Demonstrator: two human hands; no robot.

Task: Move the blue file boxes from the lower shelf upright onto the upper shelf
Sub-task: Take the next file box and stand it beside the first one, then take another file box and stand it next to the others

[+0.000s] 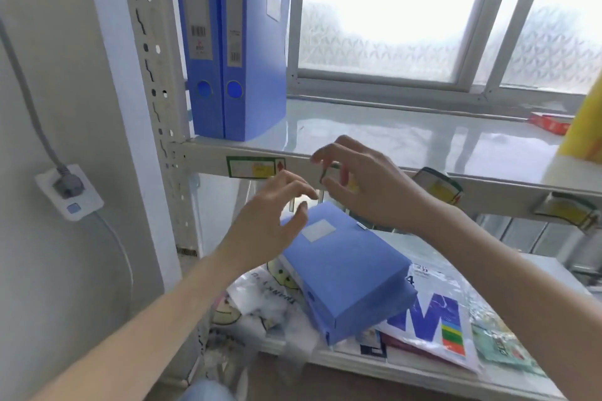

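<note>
Below, one blue file box (pixel 345 273) lies flat on the lower shelf (pixel 423 371), resting on plastic bags (pixel 260 299) and printed packets (pixel 433 322). Two blue file boxes (pixel 234 42) stand upright at the left end of the upper shelf (pixel 407 137). Left hand (pixel 273 221) hovers over the flat box, fingers spread, holding nothing. Right hand (pixel 365 185), just beside it, fingers curled loosely, also empty. Window (pixel 391 23) behind.
</note>
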